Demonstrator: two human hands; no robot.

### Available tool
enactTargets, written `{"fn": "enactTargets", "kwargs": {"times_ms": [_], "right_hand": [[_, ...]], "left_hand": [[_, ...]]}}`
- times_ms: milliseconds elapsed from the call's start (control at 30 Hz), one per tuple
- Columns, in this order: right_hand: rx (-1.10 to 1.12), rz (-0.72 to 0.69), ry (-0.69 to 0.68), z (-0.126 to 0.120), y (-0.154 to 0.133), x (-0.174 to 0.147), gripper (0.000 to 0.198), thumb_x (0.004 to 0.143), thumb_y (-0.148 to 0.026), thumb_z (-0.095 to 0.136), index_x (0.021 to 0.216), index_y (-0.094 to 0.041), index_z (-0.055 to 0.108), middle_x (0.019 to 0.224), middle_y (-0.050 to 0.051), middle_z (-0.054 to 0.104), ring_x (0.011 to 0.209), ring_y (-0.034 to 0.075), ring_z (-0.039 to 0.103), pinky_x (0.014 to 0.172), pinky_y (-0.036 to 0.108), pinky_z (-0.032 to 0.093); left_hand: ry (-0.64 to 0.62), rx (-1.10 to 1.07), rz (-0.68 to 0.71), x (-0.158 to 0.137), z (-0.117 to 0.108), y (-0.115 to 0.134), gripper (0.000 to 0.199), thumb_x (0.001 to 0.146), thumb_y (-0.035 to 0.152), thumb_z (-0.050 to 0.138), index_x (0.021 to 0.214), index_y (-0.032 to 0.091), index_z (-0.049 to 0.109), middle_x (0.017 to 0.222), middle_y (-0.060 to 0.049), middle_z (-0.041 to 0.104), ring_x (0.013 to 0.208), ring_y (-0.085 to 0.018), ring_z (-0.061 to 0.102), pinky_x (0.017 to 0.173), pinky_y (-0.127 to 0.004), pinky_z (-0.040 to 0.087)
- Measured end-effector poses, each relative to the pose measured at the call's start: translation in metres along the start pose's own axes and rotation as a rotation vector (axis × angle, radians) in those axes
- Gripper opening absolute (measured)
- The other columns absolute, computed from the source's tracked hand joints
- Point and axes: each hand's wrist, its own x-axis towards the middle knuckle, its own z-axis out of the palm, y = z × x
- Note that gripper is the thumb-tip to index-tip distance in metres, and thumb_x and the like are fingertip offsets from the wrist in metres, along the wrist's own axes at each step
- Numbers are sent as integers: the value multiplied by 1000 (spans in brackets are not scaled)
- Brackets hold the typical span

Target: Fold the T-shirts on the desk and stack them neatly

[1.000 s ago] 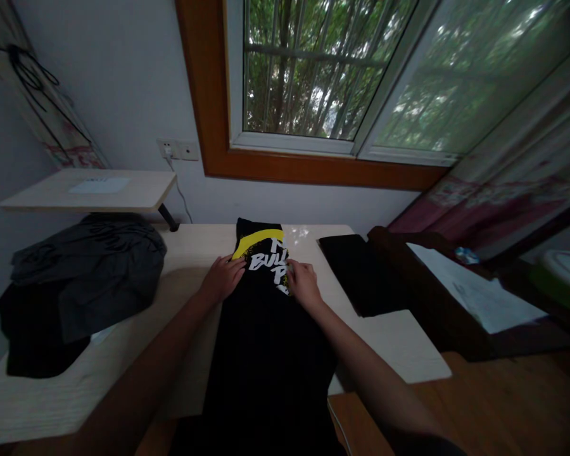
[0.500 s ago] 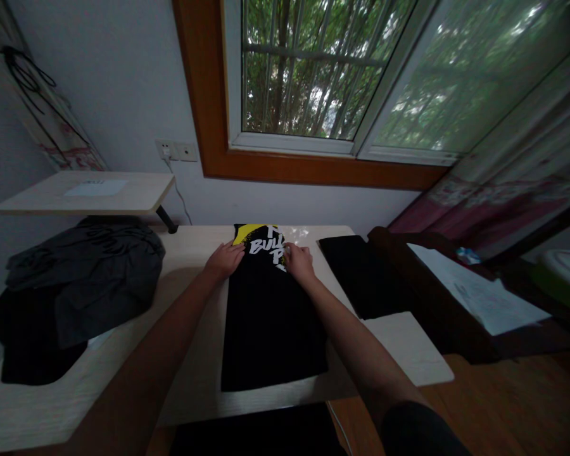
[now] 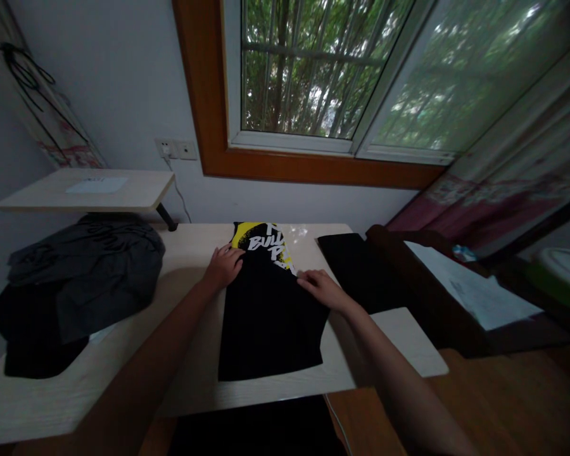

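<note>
Reading the clock from the middle of the black garment [image 3: 270, 323], which lies flat on the pale bench [image 3: 194, 380], its upper end carries a yellow band and white lettering toward 12, and its plain lower edge sits toward 6, short of the bench's near edge. The left hand [image 3: 223, 266] rests at 10 o'clock on the garment's side edge, fingers slightly bent over the cloth; I cannot tell whether it pinches any of it. The right hand [image 3: 323, 288] is at 2 o'clock, fingers close together and reaching the opposite edge just below the print — its grip cannot be told either. Between 2 and 3, near that hand, lies a folded black cloth [image 3: 361, 272]. Toward 9, well apart, a rumpled dark grey garment [image 3: 104, 272] is heaped over black fabric [image 3: 33, 342]; above it, near 10, a raised shelf [image 3: 42, 193] bears a white paper [image 3: 97, 185]. A wall socket [image 3: 175, 149] sits at 11, and a window [image 3: 304, 82] in a brown frame [image 3: 289, 168] fills 12 to 1.
</note>
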Motion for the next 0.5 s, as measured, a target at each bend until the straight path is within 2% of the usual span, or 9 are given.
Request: {"fn": "enactTargets", "kwargs": {"times_ms": [100, 267, 400, 500], "right_hand": [[106, 33, -53, -8, 4, -31, 33, 92, -52, 61, 90, -21, 72, 90, 4, 72, 93, 23, 64, 90, 34, 48], [412, 160, -42, -15, -3, -67, 26, 84, -45, 66, 88, -19, 67, 84, 2, 68, 81, 20, 63, 74, 31, 50], [491, 128, 81, -15, -34, -79, 23, 85, -42, 65, 93, -21, 67, 86, 2, 68, 84, 21, 63, 76, 31, 50], [461, 12, 145, -12, -69, -81, 19, 89, -37, 62, 100, -23, 68, 93, 3, 68, 90, 21, 64, 81, 33, 50]], "left_hand": [[21, -5, 26, -12, -3, 7, 40, 102, 37, 43, 134, 25, 62, 141, -8, 64, 143, -29, 43, 121, -57, 27], [-19, 25, 68, -37, -4, 14, 42, 101, 33, 45, 140, 23, 58, 146, -11, 59, 143, -30, 44, 122, -60, 26], [-75, 24, 160, -66, -8, 16, 42, 99, 29, 47, 139, 23, 59, 148, -11, 58, 144, -29, 45, 124, -60, 24], [-97, -28, 242, -92, -15, 19, 40, 100, 28, 48, 138, 24, 59, 145, -10, 60, 143, -26, 47, 126, -57, 24]]}}
